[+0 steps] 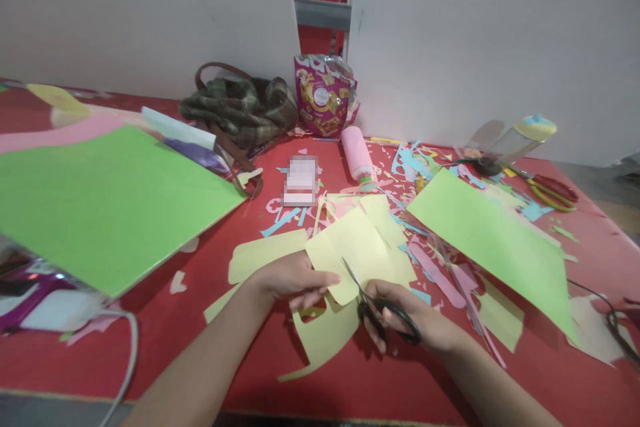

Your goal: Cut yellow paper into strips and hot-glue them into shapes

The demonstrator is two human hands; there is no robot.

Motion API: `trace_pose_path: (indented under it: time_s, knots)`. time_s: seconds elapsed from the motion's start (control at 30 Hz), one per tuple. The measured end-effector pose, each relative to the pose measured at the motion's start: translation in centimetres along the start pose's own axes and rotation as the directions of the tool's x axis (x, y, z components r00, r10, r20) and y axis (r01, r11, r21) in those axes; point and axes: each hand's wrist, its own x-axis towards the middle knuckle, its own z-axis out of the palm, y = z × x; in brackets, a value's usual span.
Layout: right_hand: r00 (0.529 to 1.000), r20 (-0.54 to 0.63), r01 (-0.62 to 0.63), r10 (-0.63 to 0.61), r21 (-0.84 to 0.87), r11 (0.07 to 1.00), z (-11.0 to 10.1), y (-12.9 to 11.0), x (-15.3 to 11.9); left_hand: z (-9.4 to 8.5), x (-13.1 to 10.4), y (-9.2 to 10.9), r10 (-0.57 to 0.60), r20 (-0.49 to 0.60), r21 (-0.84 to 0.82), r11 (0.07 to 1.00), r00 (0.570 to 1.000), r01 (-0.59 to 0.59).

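The left hand is closed on the lower left edge of a yellow sheet, thumb on top, and the right hand is wrapped round the black handles of the scissors. The sheet is in front of the person, over the bench, with one blade lying across its face and pointing up and to the left. Whether the other blade is beneath the sheet is hidden.

The blades point towards the left thumb's side and the tip is near it, so the grip wants to sit farther back along the edge, out of the blades' line. A light pull away from the scissors should hold the sheet taut without creasing it. For a curve, it is best to turn the sheet with the left hand and let the right hand work at a steady angle. Long strokes near the pivot should give a smoother edge than snips at the tip.

A yellow offcut hangs below with a thin tail; whether it is joined to the sheet is unclear. It could fold into the cut, as could the yellow scraps just behind, so the sheet is better lifted a little to give the lower blade room.
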Motion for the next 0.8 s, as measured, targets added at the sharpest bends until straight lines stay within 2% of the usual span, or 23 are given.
trace_pose_path:
  time_s: [0.4,0.6,0.8]
  knots:
    - [0.999,-0.024,-0.045,0.045,-0.003,0.999,-0.14,0.08,0.11,-0.09,0.02,0.1,-0.016,-0.015,0.0,1.0,1.0,0.016]
    - [0.999,-0.024,-0.041,0.041,-0.001,0.999,-0.18,0.18,-0.02,0.09,0.1,0.1,0.001,0.016,0.032,0.999,1.0,-0.002]
    - [0.998,-0.034,-0.047,0.046,-0.015,0.999,-0.03,-0.02,-0.08,0.13,0.14,-0.01,0.0,-0.011,0.031,1.0,1.0,0.0]
